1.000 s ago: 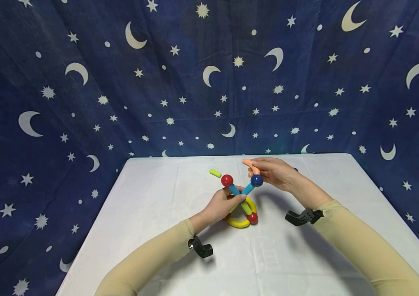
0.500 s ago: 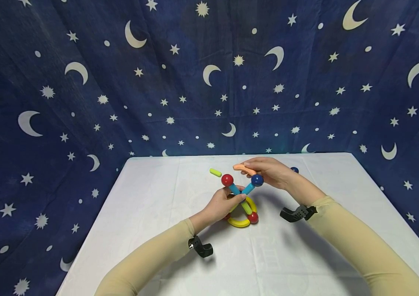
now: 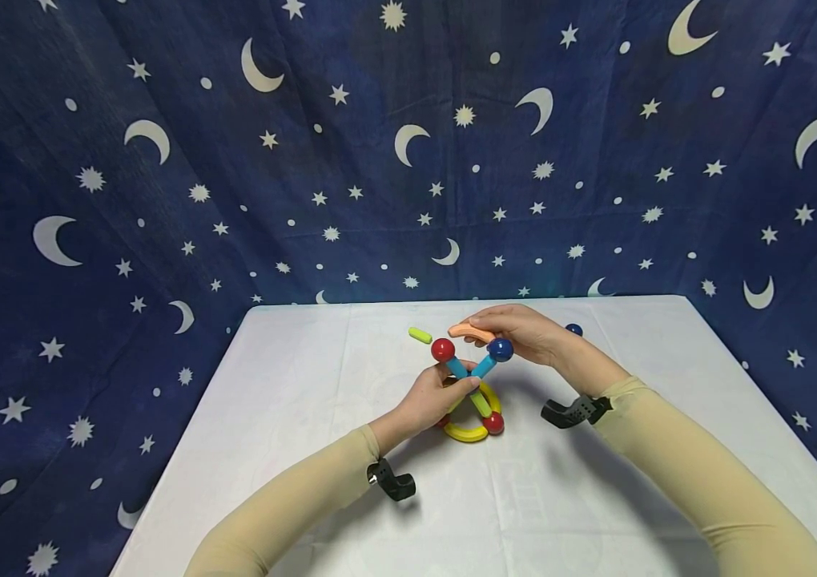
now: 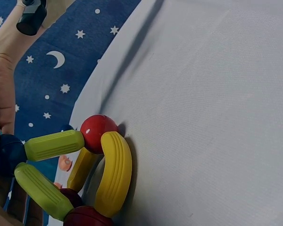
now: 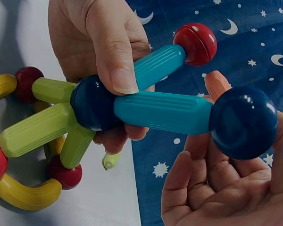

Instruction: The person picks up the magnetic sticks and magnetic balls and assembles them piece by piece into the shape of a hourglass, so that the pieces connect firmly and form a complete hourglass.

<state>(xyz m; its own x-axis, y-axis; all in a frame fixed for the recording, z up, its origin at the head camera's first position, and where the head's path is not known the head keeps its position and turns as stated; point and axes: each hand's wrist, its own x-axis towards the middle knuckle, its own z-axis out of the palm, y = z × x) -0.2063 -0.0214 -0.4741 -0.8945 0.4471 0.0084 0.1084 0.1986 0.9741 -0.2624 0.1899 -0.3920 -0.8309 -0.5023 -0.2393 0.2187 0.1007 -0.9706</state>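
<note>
A magnetic ball-and-stick model stands at the middle of the table. Its base is a ring of curved yellow sticks (image 3: 466, 433) and red balls (image 3: 495, 423), with lime sticks (image 5: 37, 129) rising to a dark blue centre ball (image 5: 92, 102). My left hand (image 3: 428, 401) grips the model there, thumb over the joint. Two light blue sticks (image 5: 162, 112) spread upward, one ending in a red ball (image 3: 443, 349), the other in a dark blue ball (image 3: 500, 350). My right hand (image 3: 527, 330) pinches a curved orange stick (image 3: 472, 331), its end right behind that dark blue ball and partly hidden.
A loose lime stick (image 3: 420, 335) lies on the white cloth (image 3: 322, 361) behind the model. Another dark blue ball (image 3: 574, 329) sits beyond my right wrist. A dark blue star-and-moon curtain (image 3: 380, 160) rises at the table's back edge.
The orange stick has swung from tilted up to nearly level, its free end now pointing left toward the red ball. My right hand shifted slightly left; my left hand stayed still.
</note>
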